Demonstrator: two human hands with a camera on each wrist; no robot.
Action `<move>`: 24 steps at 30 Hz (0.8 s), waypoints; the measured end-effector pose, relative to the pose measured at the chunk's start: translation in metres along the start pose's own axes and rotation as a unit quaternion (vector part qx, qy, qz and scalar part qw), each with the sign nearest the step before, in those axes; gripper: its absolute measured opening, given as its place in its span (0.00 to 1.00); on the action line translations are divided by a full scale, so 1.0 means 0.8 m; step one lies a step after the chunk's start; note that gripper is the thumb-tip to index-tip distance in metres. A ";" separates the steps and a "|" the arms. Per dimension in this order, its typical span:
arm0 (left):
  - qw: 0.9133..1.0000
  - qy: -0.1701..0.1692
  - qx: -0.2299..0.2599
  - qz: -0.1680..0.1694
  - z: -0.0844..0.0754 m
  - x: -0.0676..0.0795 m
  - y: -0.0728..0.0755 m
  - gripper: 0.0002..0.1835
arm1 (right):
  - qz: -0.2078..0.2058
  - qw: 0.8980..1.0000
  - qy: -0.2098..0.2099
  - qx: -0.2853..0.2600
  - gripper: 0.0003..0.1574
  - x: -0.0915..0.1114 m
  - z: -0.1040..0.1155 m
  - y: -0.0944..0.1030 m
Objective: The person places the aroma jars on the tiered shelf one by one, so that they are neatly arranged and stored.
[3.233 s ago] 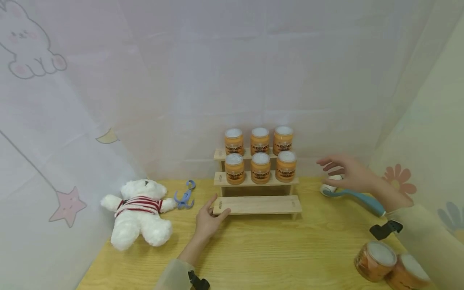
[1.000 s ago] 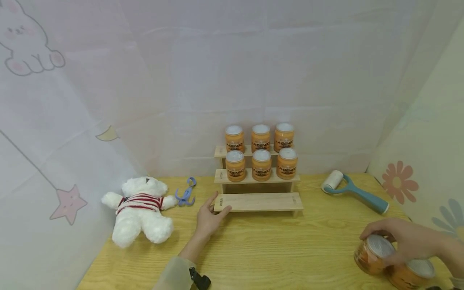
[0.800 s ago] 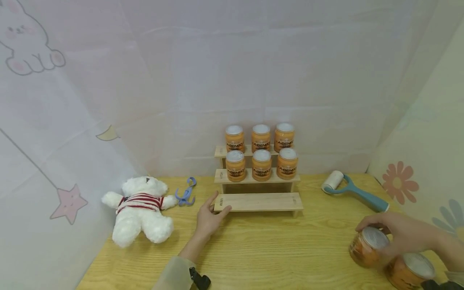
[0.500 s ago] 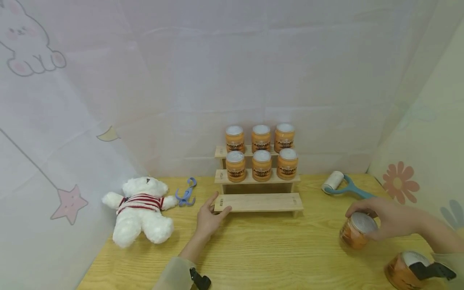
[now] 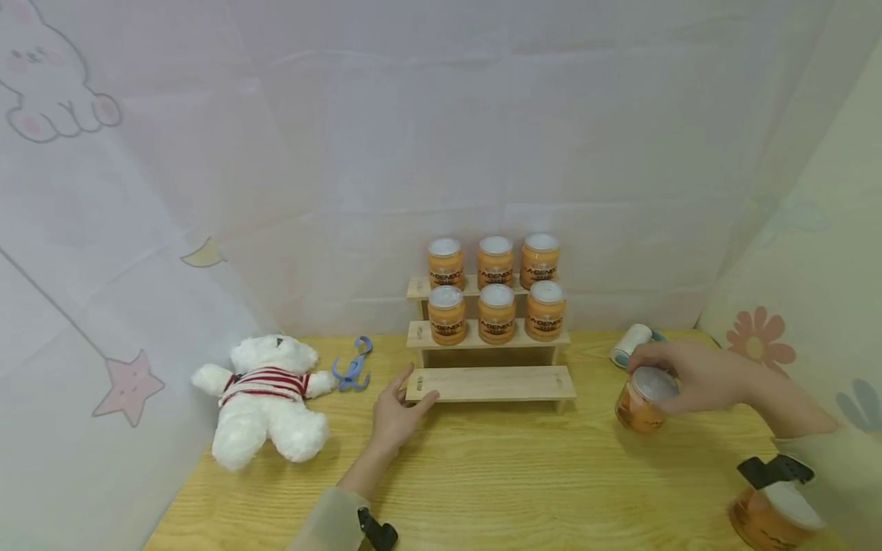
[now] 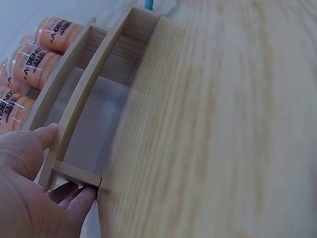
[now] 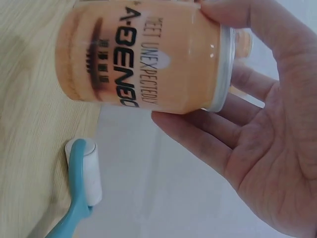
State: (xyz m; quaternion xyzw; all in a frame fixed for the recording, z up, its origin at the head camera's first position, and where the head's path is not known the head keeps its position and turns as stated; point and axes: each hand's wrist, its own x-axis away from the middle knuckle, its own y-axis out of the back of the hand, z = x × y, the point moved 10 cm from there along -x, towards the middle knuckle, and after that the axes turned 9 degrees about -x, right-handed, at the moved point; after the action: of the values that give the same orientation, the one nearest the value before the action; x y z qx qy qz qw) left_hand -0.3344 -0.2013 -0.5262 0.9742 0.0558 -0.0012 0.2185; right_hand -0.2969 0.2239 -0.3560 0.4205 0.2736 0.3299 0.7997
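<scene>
My right hand [image 5: 703, 375] grips an orange can [image 5: 637, 409] near its silver lid, thumb on one side and fingers on the other. In the right wrist view the can [image 7: 138, 54] shows its dark lettering. My left hand [image 5: 396, 421] holds the left end of a three-step wooden display rack [image 5: 492, 385]. In the left wrist view its thumb lies on the board's edge and its fingers bend round the end leg [image 6: 77, 173]. The rack's lowest step is bare. Three matching cans [image 5: 496, 314] stand on the middle step, three more [image 5: 495, 264] on the top step.
Behind the right hand lies a lint roller [image 5: 630, 344], its blue handle mostly hidden. Another orange can [image 5: 765, 520] stands at the front right, partly under the right sleeve. At left are a white teddy bear [image 5: 265, 405] and a small purple hook [image 5: 354, 367].
My right hand came down from beside the lint roller to the two cans at the front right, took one and carried it back and left toward the rack. The left hand stayed put.
</scene>
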 end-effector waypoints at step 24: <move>0.997 -0.021 -0.073 0.033 -0.006 -0.009 0.011 0.50 | -0.067 0.996 -0.055 -0.011 0.19 -0.120 0.028 -0.008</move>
State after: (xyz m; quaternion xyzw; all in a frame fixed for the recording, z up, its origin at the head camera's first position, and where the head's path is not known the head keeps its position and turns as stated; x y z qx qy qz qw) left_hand -0.3409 -0.2081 -0.5182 0.9568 0.0185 -0.0107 0.2901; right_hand -0.3397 0.1378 -0.3349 0.4098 0.2530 0.2554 0.8383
